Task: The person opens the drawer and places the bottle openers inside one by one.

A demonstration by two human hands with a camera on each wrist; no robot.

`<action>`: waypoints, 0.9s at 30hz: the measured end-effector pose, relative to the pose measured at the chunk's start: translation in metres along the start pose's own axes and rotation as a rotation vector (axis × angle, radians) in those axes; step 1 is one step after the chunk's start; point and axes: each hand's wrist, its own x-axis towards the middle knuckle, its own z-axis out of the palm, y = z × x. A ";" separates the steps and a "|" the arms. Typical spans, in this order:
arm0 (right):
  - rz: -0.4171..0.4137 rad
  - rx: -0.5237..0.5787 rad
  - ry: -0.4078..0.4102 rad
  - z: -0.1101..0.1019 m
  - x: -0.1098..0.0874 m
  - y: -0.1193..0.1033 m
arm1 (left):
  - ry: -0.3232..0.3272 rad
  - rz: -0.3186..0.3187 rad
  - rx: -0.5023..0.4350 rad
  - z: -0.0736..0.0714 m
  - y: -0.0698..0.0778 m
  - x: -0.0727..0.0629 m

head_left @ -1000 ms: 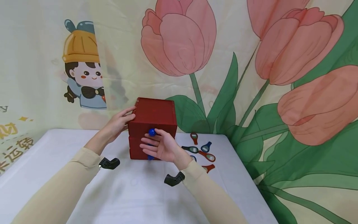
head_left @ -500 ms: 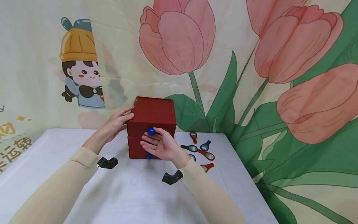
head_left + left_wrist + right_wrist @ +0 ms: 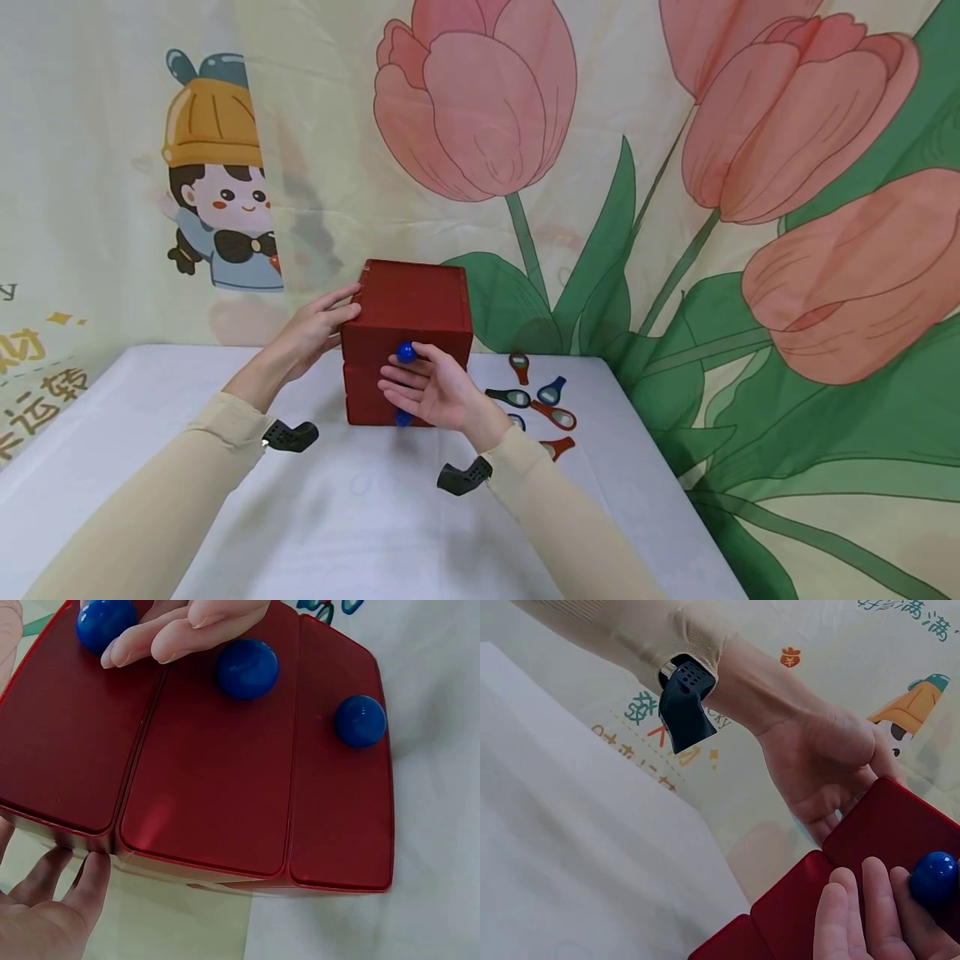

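A dark red drawer box (image 3: 412, 296) stands on the white table, with three stacked drawers, each with a round blue knob. My right hand (image 3: 438, 392) is at its front, thumb and index finger pinching the top knob (image 3: 406, 352); the other fingers are extended below it. In the left wrist view the middle knob (image 3: 247, 669) and bottom knob (image 3: 361, 721) show untouched. My left hand (image 3: 307, 337) rests against the box's left side, fingers fairly straight along its upper edge. The right wrist view shows that left hand from the front.
Right of the box lie several small flat things with ring heads and short handles, among them a red one (image 3: 555, 416), a dark green one (image 3: 508, 398) and a blue one (image 3: 551, 391). A tulip-printed cloth (image 3: 480, 117) hangs behind the white table (image 3: 360, 525).
The view has shifted very slightly. Both hands keep their places on the box and its top knob.
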 end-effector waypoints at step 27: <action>0.016 -0.062 -0.060 0.000 -0.028 0.013 | -0.015 0.011 0.023 -0.003 -0.002 0.000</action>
